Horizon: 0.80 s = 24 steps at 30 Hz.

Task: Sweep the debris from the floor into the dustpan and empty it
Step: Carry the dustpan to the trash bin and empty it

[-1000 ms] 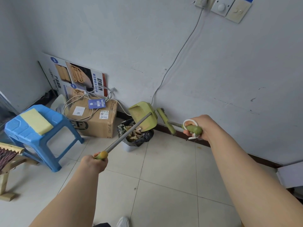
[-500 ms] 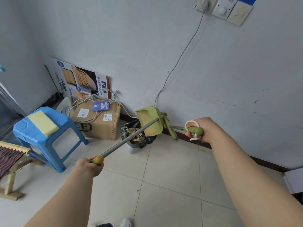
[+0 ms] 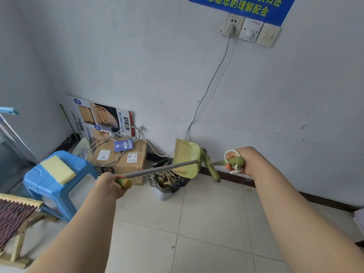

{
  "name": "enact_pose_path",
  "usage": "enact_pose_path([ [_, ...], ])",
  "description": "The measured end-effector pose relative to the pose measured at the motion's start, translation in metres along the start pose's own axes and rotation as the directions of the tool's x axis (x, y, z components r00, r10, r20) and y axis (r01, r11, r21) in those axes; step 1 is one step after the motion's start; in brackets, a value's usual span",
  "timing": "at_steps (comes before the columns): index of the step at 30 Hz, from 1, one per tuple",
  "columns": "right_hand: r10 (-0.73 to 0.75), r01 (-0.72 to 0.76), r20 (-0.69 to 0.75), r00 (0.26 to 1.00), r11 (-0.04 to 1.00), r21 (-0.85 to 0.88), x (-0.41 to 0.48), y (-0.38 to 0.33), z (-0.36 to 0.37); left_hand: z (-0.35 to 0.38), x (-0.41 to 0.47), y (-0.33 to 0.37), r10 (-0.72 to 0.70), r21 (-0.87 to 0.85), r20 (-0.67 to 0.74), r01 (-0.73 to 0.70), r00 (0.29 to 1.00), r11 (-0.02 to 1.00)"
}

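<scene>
Dustpan (image 3: 185, 154), green, long grey shaft: held tipped on edge above the black-lined bin (image 3: 163, 195) by the wall, its lower lip over the scraps (image 3: 167, 177) inside. Left hand (image 3: 110, 186) curled round the yellow-green grip at the shaft's end; fingers mostly hidden behind the fist. Right hand (image 3: 246, 160) wrapped about the broom (image 3: 212, 169) grip with its white loop; broom head partly hidden behind the pan, bristles indistinct. Blue wall sign (image 3: 242, 6) cut off at top.

Ref bin (image 3: 163, 195) | left: box (image 3: 118, 166), stool (image 3: 39, 184) | behind: wall (image 3: 275, 115) | above: dustpan (image 3: 187, 154) | right: broom (image 3: 213, 171) | front: open floor (image 3: 197, 223)
</scene>
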State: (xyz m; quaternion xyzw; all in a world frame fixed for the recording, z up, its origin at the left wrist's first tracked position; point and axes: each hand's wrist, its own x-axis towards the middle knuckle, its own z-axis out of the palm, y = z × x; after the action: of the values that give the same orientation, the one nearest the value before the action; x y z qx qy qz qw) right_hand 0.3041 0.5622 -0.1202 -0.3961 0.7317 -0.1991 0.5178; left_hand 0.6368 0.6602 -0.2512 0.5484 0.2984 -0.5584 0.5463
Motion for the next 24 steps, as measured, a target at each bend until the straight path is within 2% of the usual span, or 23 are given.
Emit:
enact_pose_path([
  [5, -0.007, 0.012, -0.072, 0.997, 0.998, 0.069, -0.018, -0.004, -0.005, 0.023, -0.022, 0.025, 0.138, 0.296, 0.06, -0.149, 0.989, 0.943],
  [8, -0.013, 0.021, -0.112, 0.994, 0.997, 0.073, -0.03, -0.006, -0.006, 0.039, -0.039, 0.037, 0.217, 0.284, 0.186, -0.264, 0.958, 0.922],
  [11, -0.009, 0.018, -0.141, 0.99, 0.998, 0.062, -0.043, -0.009, -0.006, 0.053, -0.062, 0.046, 0.292, 0.36, 0.334, -0.407, 0.896, 0.839],
  [15, 0.022, -0.014, -0.143, 0.989, 0.998, 0.062, -0.057, -0.009, -0.011, 0.073, -0.094, 0.049, 0.412, 0.419, 0.509, -0.636, 0.756, 0.648],
  [17, 0.04, -0.03, -0.152, 0.988, 0.997, 0.069, -0.064, -0.007, -0.016, 0.084, -0.106, 0.044, 0.449, 0.446, 0.599, -0.741, 0.664, 0.501],
  [19, 0.059, -0.036, -0.149, 0.987, 0.988, 0.149, -0.068, -0.003, -0.024, 0.095, -0.115, 0.033, 0.44, 0.458, 0.691, -0.818, 0.573, 0.347],
  [22, 0.102, -0.054, -0.162, 0.982, 0.959, 0.28, -0.073, 0.011, -0.034, 0.108, -0.124, 0.018, 0.393, 0.45, 0.779, -0.872, 0.489, 0.192],
  [24, 0.065, 0.017, -0.222, 0.973, 0.937, 0.348, -0.069, 0.023, -0.044, 0.115, -0.131, 0.012, 0.355, 0.446, 0.826, -0.893, 0.438, 0.063],
])
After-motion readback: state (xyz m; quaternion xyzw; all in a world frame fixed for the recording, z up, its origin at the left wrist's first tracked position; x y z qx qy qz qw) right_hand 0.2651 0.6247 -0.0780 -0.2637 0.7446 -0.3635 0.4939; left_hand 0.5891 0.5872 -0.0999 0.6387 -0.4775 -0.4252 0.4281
